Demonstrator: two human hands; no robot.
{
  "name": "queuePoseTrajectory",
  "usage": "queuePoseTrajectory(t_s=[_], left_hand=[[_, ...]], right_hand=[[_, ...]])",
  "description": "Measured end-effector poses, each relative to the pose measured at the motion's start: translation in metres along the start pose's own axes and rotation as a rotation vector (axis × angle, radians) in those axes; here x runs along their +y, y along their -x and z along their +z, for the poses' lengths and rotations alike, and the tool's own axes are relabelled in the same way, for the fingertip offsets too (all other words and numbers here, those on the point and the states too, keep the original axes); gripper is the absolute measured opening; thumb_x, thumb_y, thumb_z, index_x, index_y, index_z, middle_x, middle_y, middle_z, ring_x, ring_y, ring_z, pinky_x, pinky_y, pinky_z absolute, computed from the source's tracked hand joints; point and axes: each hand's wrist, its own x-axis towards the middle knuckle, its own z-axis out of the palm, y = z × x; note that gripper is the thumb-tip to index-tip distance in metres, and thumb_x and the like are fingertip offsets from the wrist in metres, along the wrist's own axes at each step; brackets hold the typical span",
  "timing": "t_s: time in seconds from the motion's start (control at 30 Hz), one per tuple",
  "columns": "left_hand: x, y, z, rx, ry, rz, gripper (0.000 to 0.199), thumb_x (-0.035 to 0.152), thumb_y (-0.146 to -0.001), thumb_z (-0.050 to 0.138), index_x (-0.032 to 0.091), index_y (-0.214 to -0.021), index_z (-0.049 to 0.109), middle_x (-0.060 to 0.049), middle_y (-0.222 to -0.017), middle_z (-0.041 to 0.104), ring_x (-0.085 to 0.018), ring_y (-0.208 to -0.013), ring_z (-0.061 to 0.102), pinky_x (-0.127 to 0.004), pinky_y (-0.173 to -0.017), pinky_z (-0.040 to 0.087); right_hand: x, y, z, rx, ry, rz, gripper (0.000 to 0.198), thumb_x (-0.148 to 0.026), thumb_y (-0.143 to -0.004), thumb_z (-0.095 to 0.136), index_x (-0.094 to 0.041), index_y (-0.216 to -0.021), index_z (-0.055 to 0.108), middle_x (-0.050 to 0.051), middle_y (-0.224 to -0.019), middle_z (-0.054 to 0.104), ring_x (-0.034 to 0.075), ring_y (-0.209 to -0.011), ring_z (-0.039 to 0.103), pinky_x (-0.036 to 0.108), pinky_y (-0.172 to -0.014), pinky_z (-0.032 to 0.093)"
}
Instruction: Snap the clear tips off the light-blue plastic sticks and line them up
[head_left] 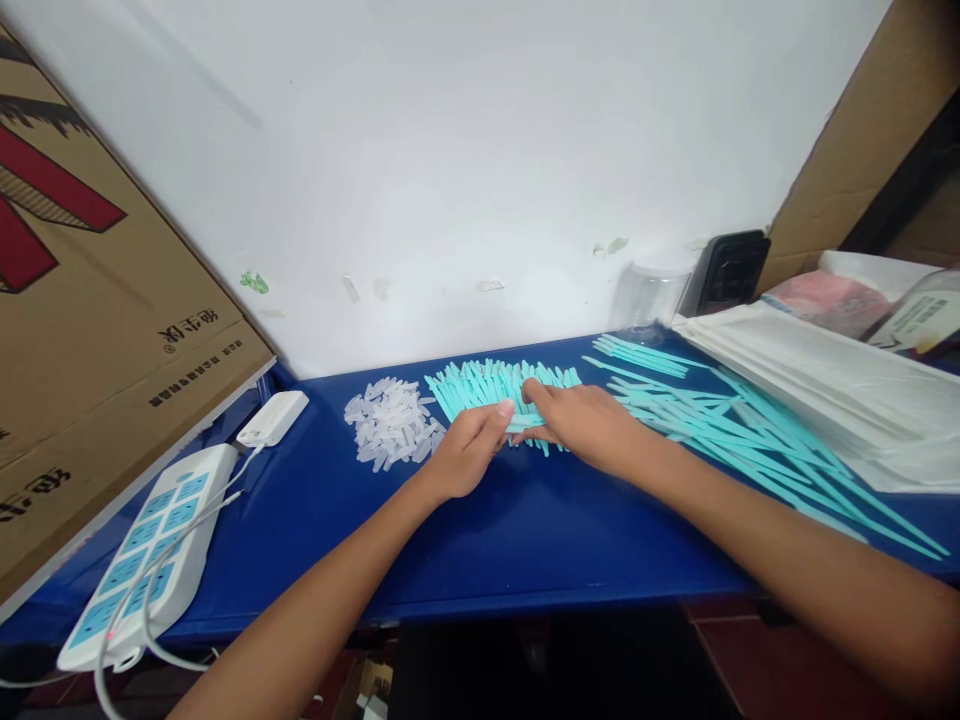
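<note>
My left hand (469, 448) and my right hand (574, 412) meet over the middle of the blue table, both closed on a few short turquoise sticks (527, 424) held crosswise. The left thumb lies along the top of the sticks, and the right fingers curl over their other end. Just behind and beneath my hands, a row of similar turquoise sticks (472, 385) lies side by side. Left of that row is a pile of small translucent white sleeves (391, 422). Longer turquoise sticks (720, 430) are scattered to the right, partly behind my right forearm.
A white power strip (196, 545) with cables and a white adapter (274, 418) lie at the left, beside a cardboard box (112, 300). At the right are a clear plastic cup (651, 300), a black device (729, 272) and stacked white bags (840, 380). A white wall (465, 170) stands behind.
</note>
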Motion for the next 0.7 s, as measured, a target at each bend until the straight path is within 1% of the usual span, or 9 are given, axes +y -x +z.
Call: queuePoseTrajectory(t_s=[0.07,0.13,0.2,0.27,0.33,0.4,0.5,0.57,0.7], left_hand=[[0.003,0.000,0.002,0.019,-0.049,0.009,0.051,0.057,-0.106,0.039,0.020,-0.072,0.044,0.005,-0.059,0.033,-0.011,-0.053,0.033,-0.027,-0.054,0.029],[0.004,-0.001,0.000,0.044,-0.105,0.026,0.051,0.056,-0.106,0.040,0.020,-0.071,0.043,0.005,-0.060,0.034,-0.011,-0.055,0.034,-0.028,-0.055,0.030],[0.003,-0.002,-0.004,0.055,-0.151,0.040,0.051,0.055,-0.106,0.040,0.020,-0.069,0.041,0.005,-0.059,0.035,-0.011,-0.055,0.033,-0.028,-0.055,0.029],[0.001,-0.004,-0.011,0.062,-0.165,0.049,0.051,0.055,-0.106,0.042,0.021,-0.069,0.038,0.005,-0.059,0.034,-0.011,-0.054,0.031,-0.028,-0.054,0.028],[-0.002,-0.005,-0.018,0.082,-0.149,0.054,0.050,0.056,-0.105,0.044,0.021,-0.070,0.037,0.005,-0.058,0.031,-0.011,-0.053,0.030,-0.028,-0.053,0.026],[-0.004,-0.005,-0.024,0.104,-0.134,0.054,0.050,0.057,-0.104,0.045,0.021,-0.071,0.037,0.005,-0.059,0.030,-0.011,-0.053,0.029,-0.028,-0.052,0.025],[-0.007,-0.005,-0.029,0.129,-0.134,0.052,0.050,0.058,-0.104,0.044,0.021,-0.070,0.037,0.005,-0.059,0.030,-0.011,-0.053,0.029,-0.027,-0.052,0.025],[-0.009,-0.006,-0.030,0.151,-0.139,0.054,0.052,0.060,-0.103,0.044,0.022,-0.070,0.035,0.005,-0.059,0.028,-0.011,-0.052,0.028,-0.027,-0.051,0.024],[-0.012,-0.005,-0.030,0.175,-0.173,0.040,0.055,0.065,-0.103,0.039,0.022,-0.069,0.034,0.005,-0.057,0.029,-0.011,-0.051,0.028,-0.027,-0.050,0.025]], right_hand=[[-0.001,0.000,0.001,0.020,0.007,-0.010,0.043,-0.057,-0.102,0.053,-0.015,-0.113,0.050,0.014,-0.092,0.073,0.028,-0.073,0.071,0.030,-0.052,0.015],[0.000,0.001,0.003,0.032,-0.040,-0.039,0.048,-0.062,-0.100,0.054,-0.016,-0.113,0.050,0.012,-0.088,0.072,0.027,-0.071,0.069,0.030,-0.053,0.016],[0.005,0.002,0.004,0.031,-0.171,-0.079,0.051,-0.064,-0.098,0.057,-0.017,-0.115,0.051,0.007,-0.078,0.070,0.024,-0.065,0.065,0.028,-0.053,0.020],[0.015,0.001,0.004,0.034,-0.347,-0.098,0.047,-0.062,-0.099,0.055,-0.018,-0.116,0.053,0.001,-0.068,0.064,0.021,-0.060,0.059,0.027,-0.055,0.024],[0.028,0.001,0.005,0.056,-0.501,-0.093,0.042,-0.060,-0.103,0.048,-0.019,-0.108,0.057,0.000,-0.065,0.060,0.018,-0.058,0.054,0.028,-0.058,0.028],[0.041,0.001,0.006,0.089,-0.630,-0.098,0.044,-0.058,-0.105,0.043,-0.019,-0.093,0.061,0.002,-0.069,0.062,0.017,-0.061,0.053,0.028,-0.061,0.031],[0.052,0.001,0.005,0.104,-0.829,-0.119,0.049,-0.059,-0.102,0.048,-0.019,-0.080,0.062,0.002,-0.073,0.061,0.016,-0.066,0.052,0.028,-0.063,0.033],[0.053,0.002,0.005,0.084,-0.934,-0.119,0.049,-0.061,-0.099,0.053,-0.018,-0.076,0.061,-0.001,-0.068,0.053,0.014,-0.063,0.046,0.028,-0.061,0.032],[0.048,0.001,0.006,0.061,-1.041,-0.105,0.052,-0.065,-0.093,0.060,-0.019,-0.070,0.054,-0.006,-0.062,0.033,0.011,-0.057,0.030,0.027,-0.055,0.023]])
